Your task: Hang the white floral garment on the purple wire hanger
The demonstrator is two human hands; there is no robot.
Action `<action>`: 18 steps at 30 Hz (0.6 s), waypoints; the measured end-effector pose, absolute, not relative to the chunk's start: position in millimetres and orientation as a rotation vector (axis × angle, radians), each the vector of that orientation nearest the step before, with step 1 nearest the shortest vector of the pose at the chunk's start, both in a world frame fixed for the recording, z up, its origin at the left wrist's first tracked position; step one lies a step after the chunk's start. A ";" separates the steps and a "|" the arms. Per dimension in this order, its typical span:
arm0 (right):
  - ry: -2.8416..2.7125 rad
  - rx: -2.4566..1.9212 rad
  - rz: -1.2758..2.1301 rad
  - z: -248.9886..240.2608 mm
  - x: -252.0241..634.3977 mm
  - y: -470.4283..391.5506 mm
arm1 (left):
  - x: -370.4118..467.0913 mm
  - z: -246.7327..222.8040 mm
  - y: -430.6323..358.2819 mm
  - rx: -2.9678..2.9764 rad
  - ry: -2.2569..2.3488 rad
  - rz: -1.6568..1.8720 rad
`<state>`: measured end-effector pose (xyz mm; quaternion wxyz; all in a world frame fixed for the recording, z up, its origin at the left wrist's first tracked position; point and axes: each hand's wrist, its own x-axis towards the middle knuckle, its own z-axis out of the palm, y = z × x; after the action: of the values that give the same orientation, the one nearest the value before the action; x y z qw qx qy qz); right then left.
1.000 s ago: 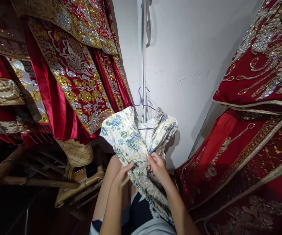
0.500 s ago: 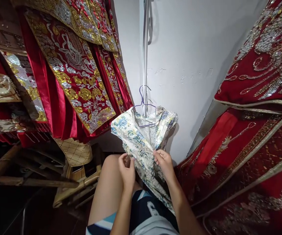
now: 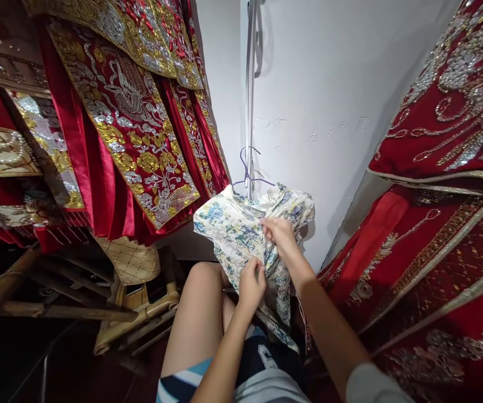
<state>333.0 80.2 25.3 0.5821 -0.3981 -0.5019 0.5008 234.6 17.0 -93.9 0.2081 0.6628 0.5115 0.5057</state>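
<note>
A floral garment (image 3: pixel 233 224), white with blue and yellow flowers and short sleeves, hangs on a thin purple hanger (image 3: pixel 246 173) in front of the wall. My left hand (image 3: pixel 252 282) pinches the cloth of its front edge at mid height. Higher up, near the neckline, my right hand (image 3: pixel 281 235) has its fingers closed on the same front edge. The two front sides meet between my hands. Below them the cloth falls in folds over my lap; its lower end is partly hidden by my left forearm.
Red embroidered gowns with gold and silver sequins (image 3: pixel 149 151) hang on the left, and more beaded red cloth (image 3: pixel 434 224) on the right. A bamboo chair (image 3: pixel 115 330) stands at lower left. A white upright pole (image 3: pixel 249 67) runs down the pale wall (image 3: pixel 329 73).
My left hand has moved right from the garment's side to its front edge. My right hand has risen toward the neckline, and the open neck has been drawn closed.
</note>
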 end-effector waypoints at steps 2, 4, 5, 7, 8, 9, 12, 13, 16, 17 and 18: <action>-1.124 -0.900 1.218 59.5 334.0 104.8 | 238.7 -91.4 22.9 1.944 1.522 1.271; -1.087 -0.857 1.212 84.8 334.4 119.5 | 238.3 -89.0 29.3 2.057 1.563 1.118; -1.084 -0.836 1.199 92.6 334.5 122.6 | 235.0 -87.5 32.3 2.100 1.559 1.055; -1.116 -0.808 1.175 98.3 334.2 121.6 | 222.4 -81.5 37.9 2.140 1.517 0.982; -1.149 -0.798 1.176 97.1 333.7 118.9 | 214.1 -75.6 40.4 2.145 1.490 0.970; -1.180 -0.791 1.180 94.2 333.1 115.4 | 205.2 -66.9 42.8 2.150 1.469 0.966; -1.250 -0.769 1.194 84.6 330.4 105.0 | 183.1 -21.9 51.3 2.127 1.422 1.179; -1.265 -0.764 1.187 83.8 329.4 102.0 | 178.7 -2.1 55.1 2.095 1.398 1.376; -1.340 -0.739 1.129 90.0 327.7 95.8 | 174.7 56.8 70.0 2.170 1.266 1.703; -1.365 -0.734 1.105 93.0 327.5 95.2 | 175.6 72.5 75.1 2.273 1.233 1.679; -1.378 -0.734 1.081 94.9 327.3 95.6 | 177.2 85.2 79.5 2.368 1.214 1.639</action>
<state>327.3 95.6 94.9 0.5822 -0.3142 -0.5900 0.4628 177.2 79.5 85.2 0.0082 0.7577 0.3885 0.5243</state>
